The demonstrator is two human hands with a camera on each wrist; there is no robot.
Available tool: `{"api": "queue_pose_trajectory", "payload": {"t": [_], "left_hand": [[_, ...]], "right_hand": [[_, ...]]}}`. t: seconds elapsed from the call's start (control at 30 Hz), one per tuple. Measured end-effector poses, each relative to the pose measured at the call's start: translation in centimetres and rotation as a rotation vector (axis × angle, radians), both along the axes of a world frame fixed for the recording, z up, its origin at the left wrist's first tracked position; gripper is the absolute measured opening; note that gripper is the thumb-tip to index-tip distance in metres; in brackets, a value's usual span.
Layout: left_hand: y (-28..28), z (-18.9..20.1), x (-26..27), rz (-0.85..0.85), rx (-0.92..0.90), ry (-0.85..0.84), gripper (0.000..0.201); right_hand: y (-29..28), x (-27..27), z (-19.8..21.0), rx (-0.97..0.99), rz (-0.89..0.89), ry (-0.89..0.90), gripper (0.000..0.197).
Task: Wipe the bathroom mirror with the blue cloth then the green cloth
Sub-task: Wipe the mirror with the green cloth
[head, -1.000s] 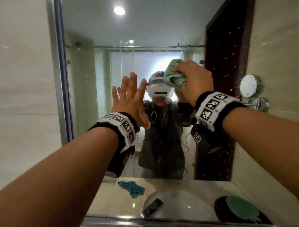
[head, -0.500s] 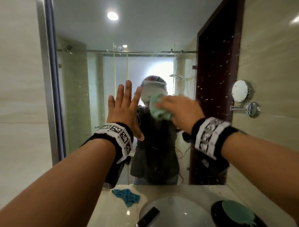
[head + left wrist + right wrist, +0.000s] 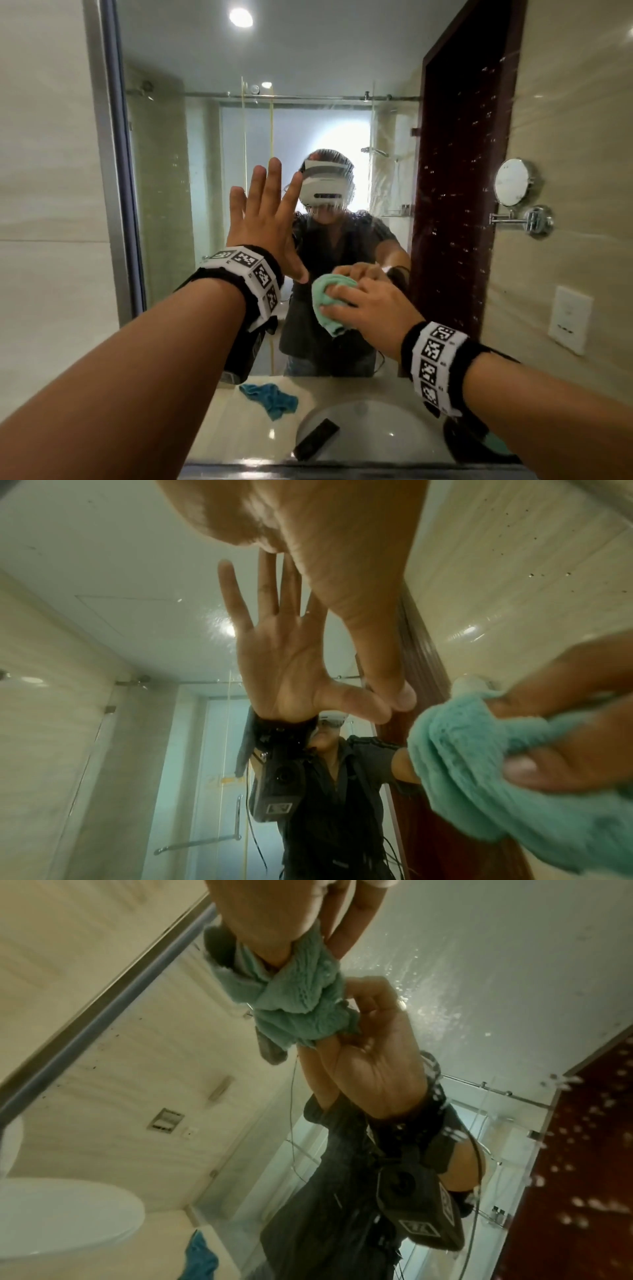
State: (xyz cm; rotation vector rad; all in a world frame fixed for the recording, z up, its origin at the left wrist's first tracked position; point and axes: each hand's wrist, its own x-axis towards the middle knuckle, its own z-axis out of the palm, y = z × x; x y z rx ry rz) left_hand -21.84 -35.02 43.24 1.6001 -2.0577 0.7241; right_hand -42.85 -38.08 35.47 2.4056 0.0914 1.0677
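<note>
Fingers of the right hand (image 3: pixel 373 310) are curled round a bunched, fluffy green cloth (image 3: pixel 327 303), which is pressed against the glass of the large wall-mounted bathroom mirror (image 3: pixel 205 137) at lower centre of the head view. The cloth protrudes from the left side of that hand, under the fingertips, and hangs a little below them. In the right wrist view the green cloth (image 3: pixel 301 1004) is seen wadded between the hand at the top of the frame and its reflection. In the left wrist view the cloth (image 3: pixel 479 764) fills the lower right, gripped by the fingers (image 3: pixel 565 750).

The left hand (image 3: pixel 267 219) is held flat against the mirror at centre left of the head view, fingers straight and slightly spread, nothing held; its thumb tip lies just beside the green cloth, to the cloth's upper left. A crumpled blue cloth (image 3: pixel 270 399) lies on the pale countertop (image 3: pixel 239 438) at lower centre, well below both hands, beside a white round basin (image 3: pixel 373 435). Water droplets are seen on the glass at the right of the frame.
</note>
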Motion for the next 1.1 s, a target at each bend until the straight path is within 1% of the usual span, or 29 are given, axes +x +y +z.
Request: {"api": "queue_pose_trajectory", "payload": {"t": [0.03, 0.07, 0.1, 0.13, 0.17, 0.2, 0.23, 0.27, 0.33, 0.4, 0.47, 0.5, 0.53, 0.57, 0.6, 0.63, 0.67, 0.7, 0.73, 0.77, 0.8, 0.83, 0.87, 0.9, 0.93, 0.97, 1.0, 1.03, 1.1], "left_hand": [[0.3, -0.5, 0.4, -0.005, 0.012, 0.001, 0.149], [0.6, -1.1, 0.8, -0.004, 0.016, -0.005, 0.149], [0.9, -1.7, 1.3, 0.002, 0.021, -0.016, 0.150], [1.1, -2.4, 1.7, 0.007, 0.035, -0.026, 0.150], [1.2, -3.0, 2.1, 0.013, 0.053, -0.029, 0.149], [1.3, -3.6, 2.4, 0.020, 0.068, -0.029, 0.149], [1.2, -4.2, 2.6, 0.026, 0.080, -0.030, 0.148], [1.2, -4.9, 2.6, 0.029, 0.090, -0.028, 0.148], [0.8, -6.4, 2.4, 0.033, 0.089, -0.018, 0.149], [0.7, -8.1, 1.6, 0.035, 0.096, -0.002, 0.149], [0.6, -9.6, 0.7, 0.038, 0.114, 0.015, 0.148], [0.6, -10.1, 0.3, 0.038, 0.111, 0.027, 0.147], [0.5, -10.4, 0.1, 0.037, 0.098, 0.041, 0.146], [0.4, -10.6, -0.1, 0.038, 0.080, 0.052, 0.144], [0.3, -10.7, -0.2, 0.039, 0.066, 0.059, 0.142], [0.3, -10.8, -0.2, 0.041, 0.063, 0.063, 0.139], [0.3, -10.9, -0.1, 0.041, 0.064, 0.064, 0.137], [0.4, -10.9, -0.1, 0.043, 0.063, 0.061, 0.136], [0.4, -10.9, -0.1, 0.047, 0.060, 0.055, 0.135], [0.5, -10.9, -0.1, 0.050, 0.056, 0.048, 0.136], [0.5, -10.9, -0.1, 0.053, 0.053, 0.042, 0.137], [0.5, -11.0, -0.1, 0.057, 0.052, 0.034, 0.139], [0.5, -10.9, -0.1, 0.060, 0.052, 0.024, 0.140], [0.6, -10.9, 0.0, 0.051, 0.064, 0.017, 0.140], [0.7, -10.9, 0.2, 0.034, 0.076, 0.016, 0.140], [0.9, -11.0, 0.4, 0.017, 0.083, 0.013, 0.139], [1.1, -11.3, 0.7, 0.006, 0.082, 0.004, 0.137], [1.2, -11.9, 0.9, -0.001, 0.072, -0.005, 0.135], [1.4, -13.7, 1.1, -0.015, 0.056, -0.012, 0.131]], "right_hand": [[-0.7, -0.7, -0.5, 0.073, 0.146, 0.092, 0.045], [-0.2, -1.1, 0.1, 0.034, 0.076, 0.095, 0.044], [1.2, -1.0, 1.0, -0.088, -0.134, 0.046, 0.041], [2.5, 0.1, 1.7, -0.163, -0.448, 0.117, 0.039], [3.4, 1.0, 2.9, -0.142, -0.725, -0.018, 0.039], [4.3, 1.4, 4.6, -0.097, -0.851, -0.168, 0.042], [4.7, 2.0, 6.7, 0.004, -0.872, -0.301, 0.044], [4.6, 2.5, 8.4, 0.095, -0.830, -0.378, 0.044], [3.9, 4.0, 10.8, 0.108, -0.833, -0.452, 0.045], [3.7, 4.7, 10.0, 0.069, -0.859, -0.476, 0.045], [4.1, 4.4, 6.8, -0.002, -0.862, -0.459, 0.044], [3.7, 4.1, 4.6, -0.026, -0.838, -0.412, 0.042], [2.4, 3.8, 2.2, -0.061, -0.797, -0.313, 0.039], [1.5, 3.5, -0.2, -0.086, -0.750, -0.155, 0.036], [0.6, 2.7, -2.4, -0.044, -0.630, -0.014, 0.035], [0.5, 2.0, -4.9, 0.087, -0.469, 0.019, 0.034], [0.7, 1.6, -7.7, 0.199, -0.481, 0.089, 0.034], [0.8, 1.6, -10.1, 0.238, -0.581, 0.229, 0.036], [1.6, 1.2, -11.8, 0.276, -0.644, 0.267, 0.039], [2.1, 0.5, -12.4, 0.259, -0.693, 0.178, 0.042], [2.5, 0.5, -12.0, 0.185, -0.702, 0.108, 0.041], [2.6, 0.5, -11.2, 0.093, -0.650, 0.100, 0.037], [1.6, -0.2, -9.7, 0.039, -0.502, -0.045, 0.034], [1.6, -0.9, -8.5, 0.101, -0.414, -0.102, 0.035], [2.0, -1.3, -7.0, 0.102, -0.414, -0.218, 0.038], [2.6, -0.4, -5.6, 0.060, -0.594, -0.200, 0.040], [3.6, 0.7, -4.5, 0.123, -0.772, -0.216, 0.042], [4.4, 1.3, -3.5, 0.101, -0.866, -0.340, 0.045], [5.2, 1.8, -2.7, 0.079, -0.855, -0.418, 0.048]]}}
